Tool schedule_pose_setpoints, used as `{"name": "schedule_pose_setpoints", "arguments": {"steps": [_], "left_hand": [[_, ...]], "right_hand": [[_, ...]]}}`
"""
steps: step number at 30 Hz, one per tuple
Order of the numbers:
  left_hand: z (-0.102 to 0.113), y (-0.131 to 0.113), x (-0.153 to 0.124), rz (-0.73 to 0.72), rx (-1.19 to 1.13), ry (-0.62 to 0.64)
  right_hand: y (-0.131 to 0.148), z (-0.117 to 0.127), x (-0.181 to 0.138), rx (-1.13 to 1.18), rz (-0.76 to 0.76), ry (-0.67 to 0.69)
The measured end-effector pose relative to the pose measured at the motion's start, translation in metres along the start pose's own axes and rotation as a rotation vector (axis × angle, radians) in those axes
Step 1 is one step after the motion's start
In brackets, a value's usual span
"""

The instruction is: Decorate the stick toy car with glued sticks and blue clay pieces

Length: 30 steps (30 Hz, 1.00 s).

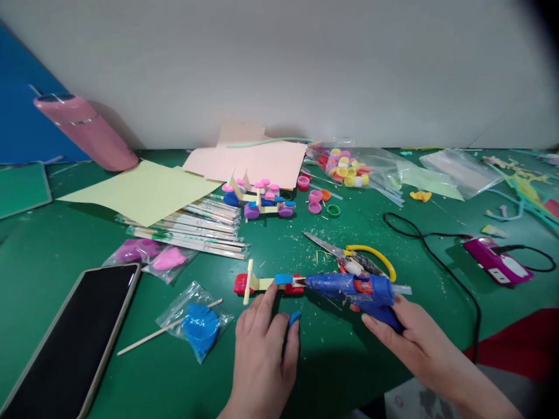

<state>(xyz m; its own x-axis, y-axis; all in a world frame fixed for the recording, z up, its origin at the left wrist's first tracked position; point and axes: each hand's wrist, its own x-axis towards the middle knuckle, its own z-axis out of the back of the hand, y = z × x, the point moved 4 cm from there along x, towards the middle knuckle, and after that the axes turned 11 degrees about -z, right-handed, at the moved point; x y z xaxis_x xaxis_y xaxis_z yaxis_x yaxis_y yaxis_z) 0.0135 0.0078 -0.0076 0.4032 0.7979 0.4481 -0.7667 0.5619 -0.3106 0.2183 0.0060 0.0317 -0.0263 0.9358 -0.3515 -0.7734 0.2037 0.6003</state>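
Observation:
My right hand (pixel 406 334) is wrapped round the handle of a blue hot glue gun (pixel 345 286), with a clear glue stick poking out of its back. The gun's nozzle meets the right end of a small toy vehicle (pixel 264 284) made of pale sticks, red end parts and a blue strip. My left hand (pixel 266 355) rests palm down below the toy. One stretched fingertip touches the blue strip. Between its thumb and forefinger it pinches a small blue piece (pixel 294 318), apparently modelling clay. Yellow-handled scissors (pixel 371 259) lie just behind the gun, which partly covers them.
Left are a phone (pixel 72 343), a bag of blue clay (pixel 201 329), a wooden stick (pixel 148 340) and wrapped sticks (pixel 187 233). Finished-looking toy vehicles (pixel 266 203), a bag of coloured caps (pixel 345 167) and a pink bottle (pixel 89 131) stand behind. A black cable (pixel 454 273) runs right.

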Motion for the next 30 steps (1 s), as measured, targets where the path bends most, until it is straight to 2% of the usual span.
{"name": "schedule_pose_setpoints", "arguments": {"steps": [19, 24, 30], "left_hand": [[0.0011, -0.0011, -0.0001, -0.004, 0.013, 0.026], [0.0005, -0.0009, 0.0007, -0.001, 0.010, 0.032], [0.0010, -0.0002, -0.0013, -0.002, 0.021, 0.025]], "right_hand": [[-0.0009, 0.0014, -0.0023, -0.006, 0.061, -0.046], [0.0060, 0.0052, -0.0054, -0.011, 0.071, -0.057], [0.0016, 0.0060, -0.0058, -0.010, 0.025, -0.047]]}}
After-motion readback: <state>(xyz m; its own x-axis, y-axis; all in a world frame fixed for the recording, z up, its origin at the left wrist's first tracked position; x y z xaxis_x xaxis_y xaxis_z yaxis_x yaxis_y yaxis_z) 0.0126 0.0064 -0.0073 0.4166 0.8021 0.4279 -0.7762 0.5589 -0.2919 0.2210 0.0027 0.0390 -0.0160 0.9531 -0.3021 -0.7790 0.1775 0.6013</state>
